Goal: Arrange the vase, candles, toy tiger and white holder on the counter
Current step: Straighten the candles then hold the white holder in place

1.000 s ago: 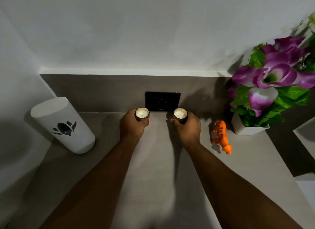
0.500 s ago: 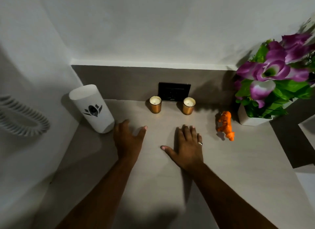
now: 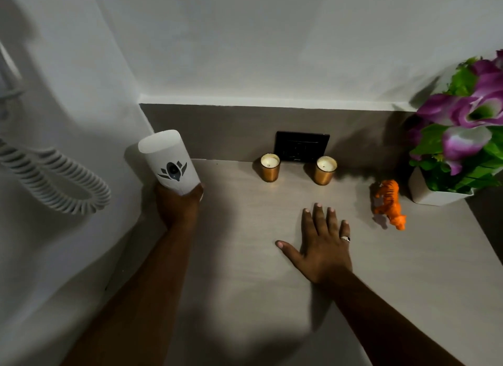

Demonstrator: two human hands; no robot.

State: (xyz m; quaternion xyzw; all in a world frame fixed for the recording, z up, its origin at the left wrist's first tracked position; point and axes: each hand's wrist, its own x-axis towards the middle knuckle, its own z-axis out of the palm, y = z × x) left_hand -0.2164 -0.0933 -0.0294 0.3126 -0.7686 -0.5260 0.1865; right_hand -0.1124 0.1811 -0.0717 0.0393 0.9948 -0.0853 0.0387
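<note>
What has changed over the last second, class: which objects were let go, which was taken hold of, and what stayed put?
Both hands let go of the two candles and drew back. The left hand then gripped the white holder at its base; the right hand lies flat on the counter. Candles, toy tiger and vase stayed put.

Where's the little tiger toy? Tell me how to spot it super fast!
Look at the right end of the counter, where a white vase holds purple flowers. The toy tiger stands just left of that vase, in front of the right hand and to its right. It is the only bright orange thing, with black stripes, unlike the two gold candles by the wall.
</note>
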